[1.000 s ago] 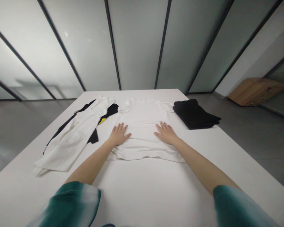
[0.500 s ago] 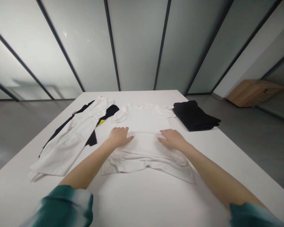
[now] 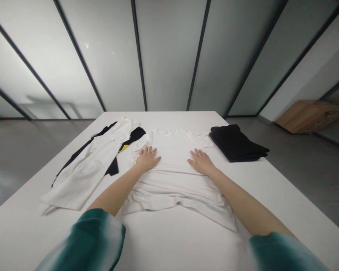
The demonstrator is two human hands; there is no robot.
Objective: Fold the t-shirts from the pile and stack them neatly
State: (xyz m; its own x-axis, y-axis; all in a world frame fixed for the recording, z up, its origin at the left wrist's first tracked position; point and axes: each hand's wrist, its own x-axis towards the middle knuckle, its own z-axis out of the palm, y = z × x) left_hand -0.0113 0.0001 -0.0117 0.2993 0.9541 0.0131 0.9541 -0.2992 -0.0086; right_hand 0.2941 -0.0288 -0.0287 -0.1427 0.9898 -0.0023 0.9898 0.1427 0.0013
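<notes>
A white T-shirt (image 3: pixel 173 154) lies spread on the white table, its neckline away from me and its hem towards me. Creases bunch across its lower half, and the hem's right corner sticks out towards me. My left hand (image 3: pixel 148 158) lies flat on the shirt's left side, just below the left sleeve, fingers spread. On the right side, my right hand (image 3: pixel 202 162) rests with its fingers apart on the fabric below the right sleeve. Neither hand grips the cloth.
On the left lies a long white garment (image 3: pixel 90 165) over dark clothes (image 3: pixel 137 133) with a yellow patch. A folded black stack (image 3: pixel 237 143) sits at the right on the table (image 3: pixel 169 244). Frosted glass panels stand behind; a wooden cabinet (image 3: pixel 307 114) is at far right.
Both hands have slid forward over the shirt, towards its sleeves, and their fingers lie flatter. Creases now show across the middle of the shirt. The view has shifted slightly.
</notes>
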